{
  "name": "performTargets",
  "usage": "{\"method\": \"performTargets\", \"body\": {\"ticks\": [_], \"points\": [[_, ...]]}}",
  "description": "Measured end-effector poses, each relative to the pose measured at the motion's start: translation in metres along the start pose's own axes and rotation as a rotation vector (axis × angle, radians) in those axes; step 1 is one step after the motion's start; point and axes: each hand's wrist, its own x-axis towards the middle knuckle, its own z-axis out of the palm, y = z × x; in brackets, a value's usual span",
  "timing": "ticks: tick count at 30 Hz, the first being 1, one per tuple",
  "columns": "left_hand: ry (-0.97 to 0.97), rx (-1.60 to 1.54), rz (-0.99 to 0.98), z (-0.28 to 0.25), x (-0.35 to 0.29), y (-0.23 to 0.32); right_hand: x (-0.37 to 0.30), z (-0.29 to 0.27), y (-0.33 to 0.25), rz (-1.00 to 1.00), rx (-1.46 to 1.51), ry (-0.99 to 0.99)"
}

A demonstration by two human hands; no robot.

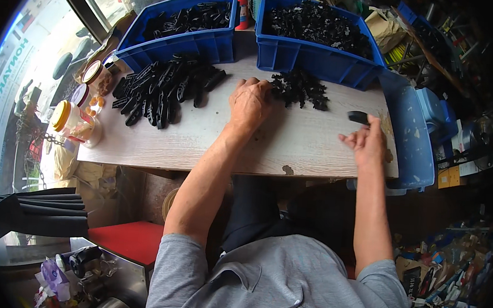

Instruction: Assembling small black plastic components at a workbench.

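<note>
My right hand (366, 141) is raised at the right side of the table, slightly blurred. It pinches a short black curved plastic piece (357, 117) between thumb and finger, the other fingers loosely curled. My left hand (250, 103) rests on the table in the middle, back upward and fingers curled under. Whatever those fingers hold is hidden. Touching its right side is a pile of small jagged black parts (301, 90). Further left lies a larger heap of long black plastic pieces (162, 89), similar in colour to the piece in my right hand.
Two blue bins, one holding long black pieces (144, 60) and one holding small black parts (300, 55), stand along the table's far edge. Lidded jars (75, 120) line the left edge. A large blue tub (413, 132) sits against the table's right side.
</note>
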Motion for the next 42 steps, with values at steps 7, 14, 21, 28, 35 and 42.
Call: {"method": "performTargets", "body": {"ticks": [7,14,21,28,35,42], "points": [[-0.021,-0.011,0.082,0.0,-0.006,-0.002,0.037,-0.076,-0.037,-0.062,0.115,0.427],[-0.031,-0.003,0.095,-0.003,-0.009,0.003,0.025,-0.05,-0.02,-0.05,-0.016,0.245],[0.075,-0.077,0.093,0.003,-0.013,-0.001,-0.002,0.009,0.011,-0.02,-0.174,-0.027],[-0.226,-1.153,-0.556,-0.026,-0.039,0.035,-0.029,0.064,0.029,0.087,-0.166,-0.364],[-0.362,-1.368,-0.611,-0.036,-0.045,0.05,-0.029,0.078,0.041,0.04,-0.289,-0.472],[-0.388,-1.38,-0.622,-0.04,-0.047,0.054,-0.033,0.08,0.044,-0.003,-0.306,-0.462]]}}
